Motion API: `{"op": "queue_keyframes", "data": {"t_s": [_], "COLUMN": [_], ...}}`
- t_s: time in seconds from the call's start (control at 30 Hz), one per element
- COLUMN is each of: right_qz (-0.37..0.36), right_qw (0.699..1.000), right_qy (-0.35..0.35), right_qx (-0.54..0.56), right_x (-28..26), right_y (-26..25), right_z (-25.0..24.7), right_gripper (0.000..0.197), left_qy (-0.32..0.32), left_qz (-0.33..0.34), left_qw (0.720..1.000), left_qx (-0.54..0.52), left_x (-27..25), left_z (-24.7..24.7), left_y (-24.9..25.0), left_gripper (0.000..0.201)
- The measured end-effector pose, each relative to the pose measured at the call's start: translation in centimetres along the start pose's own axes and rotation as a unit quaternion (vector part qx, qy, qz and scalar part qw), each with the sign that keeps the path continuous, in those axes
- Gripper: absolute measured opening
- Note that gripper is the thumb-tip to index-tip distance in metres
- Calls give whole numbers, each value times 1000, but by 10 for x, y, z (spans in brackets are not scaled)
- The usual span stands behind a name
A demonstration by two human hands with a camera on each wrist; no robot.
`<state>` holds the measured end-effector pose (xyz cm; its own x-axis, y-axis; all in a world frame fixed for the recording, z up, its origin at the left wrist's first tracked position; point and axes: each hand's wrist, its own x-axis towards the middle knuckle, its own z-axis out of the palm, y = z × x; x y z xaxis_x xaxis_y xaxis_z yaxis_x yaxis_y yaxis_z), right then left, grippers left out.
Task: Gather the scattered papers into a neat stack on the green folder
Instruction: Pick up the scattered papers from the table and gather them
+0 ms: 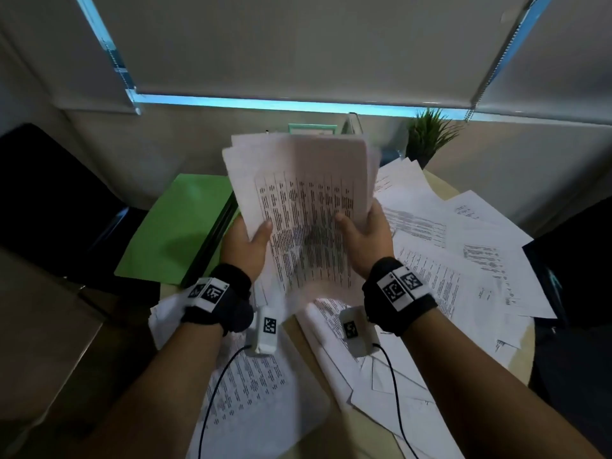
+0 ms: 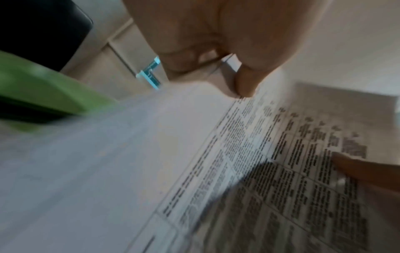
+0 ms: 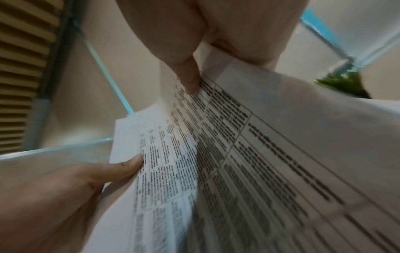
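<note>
Both hands hold a bundle of printed papers [image 1: 304, 207] upright above the table, its sheets uneven at the top. My left hand [image 1: 246, 241] grips the bundle's left edge, thumb on the front sheet. My right hand [image 1: 364, 231] grips the right edge the same way. The green folder [image 1: 180, 226] lies flat to the left of the bundle, with nothing on it. The left wrist view shows my left thumb [image 2: 246, 82] pressed on the printed sheet [image 2: 281, 171] and the folder [image 2: 43, 89] at the left. In the right wrist view my right thumb [image 3: 188, 75] pinches the sheets [image 3: 238, 162].
Loose printed sheets [image 1: 457, 253] cover the round table on the right and in front [image 1: 258, 392]. A small potted plant [image 1: 430, 134] stands at the back right. Dark chairs sit at the left [image 1: 43, 193] and at the right [image 1: 576, 260]. Closed blinds [image 1: 298, 44] hang behind.
</note>
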<state>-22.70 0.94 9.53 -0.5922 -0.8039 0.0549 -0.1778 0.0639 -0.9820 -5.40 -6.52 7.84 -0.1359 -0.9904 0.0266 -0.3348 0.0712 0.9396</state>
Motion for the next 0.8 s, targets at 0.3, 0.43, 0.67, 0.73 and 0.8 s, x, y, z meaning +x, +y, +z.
{"op": "queue_keyframes", "data": {"t_s": [0.3,0.43,0.67,0.73,0.8], "right_qz": [65,136,167,158,152], "right_qw": [965,930,895,890,885], "right_qy": [-179,-240,-300,-306,-310], "right_qx": [-180,-244,-285,-298,-311], "right_x": [2,-28,-73,-79,-82], "right_y": [-1,26,70,77,82], "right_z": [81,112,141,145,150], "right_gripper": [15,22,26,27,28], "left_qy": [11,-6,23,46,55], "left_qz": [-151,-267,-358,-361,-363], "left_qw": [986,954,914,909,902], "left_qx": [76,136,190,205,228], "left_x": [-7,-40,-95,-103,-109], "left_z": [-63,-84,-108,-111,-115], "left_y": [-58,-97,-157,-170,-184], "left_gripper": [44,39,36,45,62]}}
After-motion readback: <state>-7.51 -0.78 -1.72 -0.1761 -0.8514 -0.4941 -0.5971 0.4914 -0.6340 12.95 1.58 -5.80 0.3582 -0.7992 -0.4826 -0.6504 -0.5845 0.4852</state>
